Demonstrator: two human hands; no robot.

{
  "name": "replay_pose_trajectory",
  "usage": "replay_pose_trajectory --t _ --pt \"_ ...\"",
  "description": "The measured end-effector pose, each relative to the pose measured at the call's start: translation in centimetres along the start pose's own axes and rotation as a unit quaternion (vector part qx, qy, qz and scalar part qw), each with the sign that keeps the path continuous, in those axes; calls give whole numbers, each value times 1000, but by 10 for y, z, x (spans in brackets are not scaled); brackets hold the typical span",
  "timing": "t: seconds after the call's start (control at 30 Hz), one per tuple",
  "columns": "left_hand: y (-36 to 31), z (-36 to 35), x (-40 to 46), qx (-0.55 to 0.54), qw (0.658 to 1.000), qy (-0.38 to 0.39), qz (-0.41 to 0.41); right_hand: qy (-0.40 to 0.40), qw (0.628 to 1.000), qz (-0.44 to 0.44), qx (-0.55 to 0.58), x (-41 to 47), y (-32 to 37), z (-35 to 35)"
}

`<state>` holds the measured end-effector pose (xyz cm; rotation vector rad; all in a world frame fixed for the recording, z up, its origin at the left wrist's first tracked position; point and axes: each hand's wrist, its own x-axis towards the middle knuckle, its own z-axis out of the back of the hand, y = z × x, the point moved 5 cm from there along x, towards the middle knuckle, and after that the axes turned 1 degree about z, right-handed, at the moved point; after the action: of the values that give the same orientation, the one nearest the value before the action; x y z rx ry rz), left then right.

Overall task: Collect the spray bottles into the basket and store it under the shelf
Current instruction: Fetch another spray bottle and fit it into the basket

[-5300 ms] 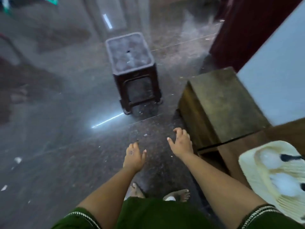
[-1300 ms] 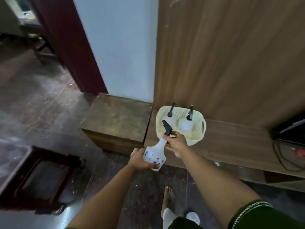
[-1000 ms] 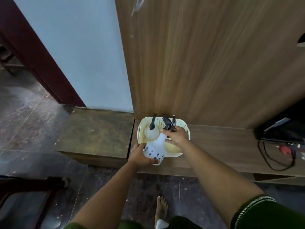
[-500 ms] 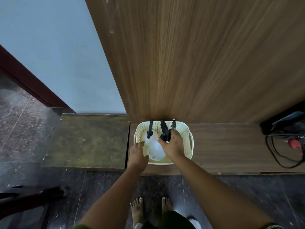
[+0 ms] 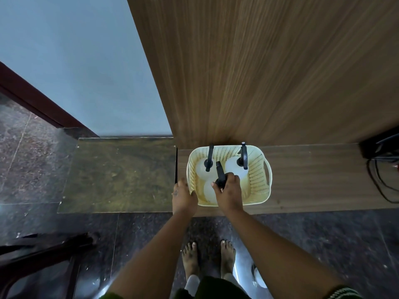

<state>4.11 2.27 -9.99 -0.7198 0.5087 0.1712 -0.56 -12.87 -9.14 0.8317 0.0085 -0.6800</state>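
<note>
Basket (image 5: 259,169): cream plastic, perforated walls, standing on the low wooden ledge (image 5: 313,175) against the tall wood panel (image 5: 259,72).

Contents: three white spray bottles with black trigger heads. The back-left bottle (image 5: 201,170) and back-right bottle (image 5: 232,166) stand upright side by side. The front bottle (image 5: 208,192) sits in the near left part of the basket, just in front of them.

Your right hand (image 5: 228,193): fingers closed around the black head of the front bottle, which is down inside the basket (whether its base rests on the bottom cannot be told).

Your left hand (image 5: 183,196): at the basket's near left corner, thumb hooked over the rim, fingers on the outer wall.

Beside the ledge, to the left: a low greenish block (image 5: 121,173). Dark polished floor (image 5: 323,244) below; your bare feet (image 5: 209,257) are near the ledge. A dark stool (image 5: 38,255) sits at the lower left.
</note>
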Motion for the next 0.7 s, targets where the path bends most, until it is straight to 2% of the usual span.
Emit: replay_pose_trajectory --t 0.57,0.63,0.7 --pt "11 -7 6 25 999 11 -28 19 999 -42 -12 -3 -11 -25" --pt "8 -3 5 37 998 -17 -49 19 999 -45 -15 -2 -10 -25" --pt "0 2 8 83 988 -72 -107 17 999 -46 -20 -2 -9 -25"
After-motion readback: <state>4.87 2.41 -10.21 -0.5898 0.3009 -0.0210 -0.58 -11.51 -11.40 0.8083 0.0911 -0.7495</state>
